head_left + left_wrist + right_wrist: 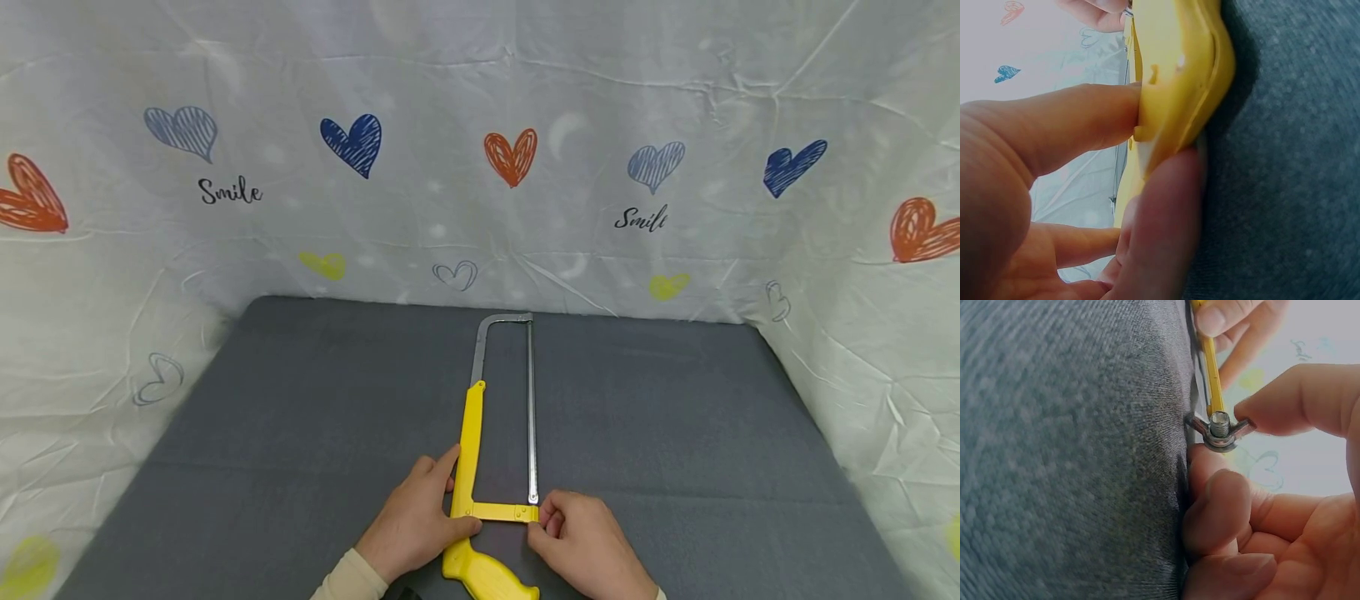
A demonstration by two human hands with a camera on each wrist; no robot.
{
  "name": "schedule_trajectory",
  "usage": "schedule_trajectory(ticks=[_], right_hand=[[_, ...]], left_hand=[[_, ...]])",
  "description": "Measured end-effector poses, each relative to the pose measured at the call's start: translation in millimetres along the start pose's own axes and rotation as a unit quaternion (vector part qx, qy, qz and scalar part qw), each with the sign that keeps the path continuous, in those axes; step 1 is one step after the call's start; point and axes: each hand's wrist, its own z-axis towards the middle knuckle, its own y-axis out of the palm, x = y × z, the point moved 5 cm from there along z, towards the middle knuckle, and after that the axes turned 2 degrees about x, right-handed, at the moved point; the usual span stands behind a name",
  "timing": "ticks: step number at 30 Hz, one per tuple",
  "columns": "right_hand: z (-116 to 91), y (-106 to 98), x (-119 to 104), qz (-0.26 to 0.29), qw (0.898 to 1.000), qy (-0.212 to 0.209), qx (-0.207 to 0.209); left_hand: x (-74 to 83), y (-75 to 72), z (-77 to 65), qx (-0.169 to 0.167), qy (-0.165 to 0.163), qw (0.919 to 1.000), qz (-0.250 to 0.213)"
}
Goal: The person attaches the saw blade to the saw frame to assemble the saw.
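Note:
A hacksaw (471, 433) lies on the dark grey cloth, its yellow handle (489, 575) toward me and its metal bow pointing away. The thin blade (531, 408) runs along its right side. My left hand (412, 521) grips the yellow frame just above the handle; in the left wrist view a finger and the thumb (1085, 119) press it from two sides. At the blade's near end, my right hand (588, 542) pinches a metal wing nut (1220, 442) on a threaded stud (1219, 422), with the thumb at one wing and a fingertip under it.
The grey cloth (322, 400) covers the table around the saw. A white curtain (450, 217) printed with hearts and the word Smile hangs behind and at both sides. A small black object (408, 594) shows at the bottom edge near the left sleeve.

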Motion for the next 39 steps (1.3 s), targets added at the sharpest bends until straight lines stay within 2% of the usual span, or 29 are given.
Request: schedule_trajectory(ticks=[12, 21, 29, 39], right_hand=[[-0.9, -1.8, 0.7, 0.006, 0.999, -0.029, -0.017], [-0.6, -3.5, 1.0, 0.020, 0.999, -0.022, -0.026], [-0.2, -3.6, 1.8, 0.034, 0.999, 0.006, -0.032], [-0.3, -2.2, 1.6, 0.028, 0.999, -0.010, -0.040]], left_hand=[[0.9, 1.2, 0.8, 0.002, -0.001, 1.0000, 0.005], [0.8, 2.0, 3.0, -0.001, -0.004, 1.0000, 0.004], [0.7, 3.0, 3.5, -0.006, -0.003, 1.0000, 0.003], [-1.4, 2.1, 2.2, -0.001, -0.010, 0.9999, 0.008]])
